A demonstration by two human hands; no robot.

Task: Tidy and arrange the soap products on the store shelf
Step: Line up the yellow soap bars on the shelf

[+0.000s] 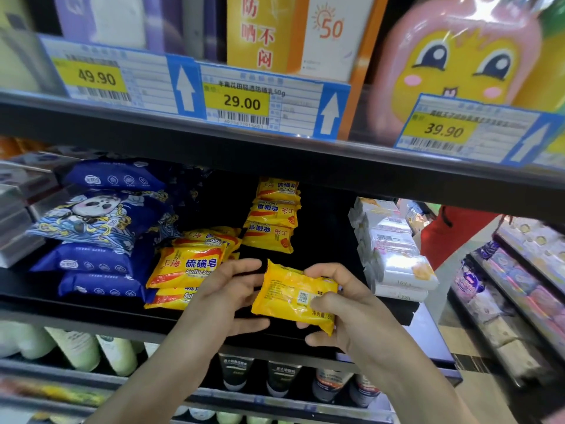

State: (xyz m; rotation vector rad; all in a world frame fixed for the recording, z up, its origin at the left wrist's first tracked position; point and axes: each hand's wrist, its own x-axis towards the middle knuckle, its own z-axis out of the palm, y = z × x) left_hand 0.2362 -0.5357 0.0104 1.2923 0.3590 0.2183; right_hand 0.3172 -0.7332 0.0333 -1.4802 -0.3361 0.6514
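A yellow sulfur soap packet is held in front of the black middle shelf, its printed back side facing me. My right hand grips its right end with thumb and curled fingers. My left hand holds its left edge, fingers above and thumb below. Behind my left hand lies a low pile of the same yellow soaps. Farther back stands a neat stack of three yellow soaps.
Blue patterned packs fill the shelf's left part and white boxed soaps are stacked at its right. Price tags hang on the shelf above. Tubes and bottles stand on the shelf below. An aisle with another rack lies at right.
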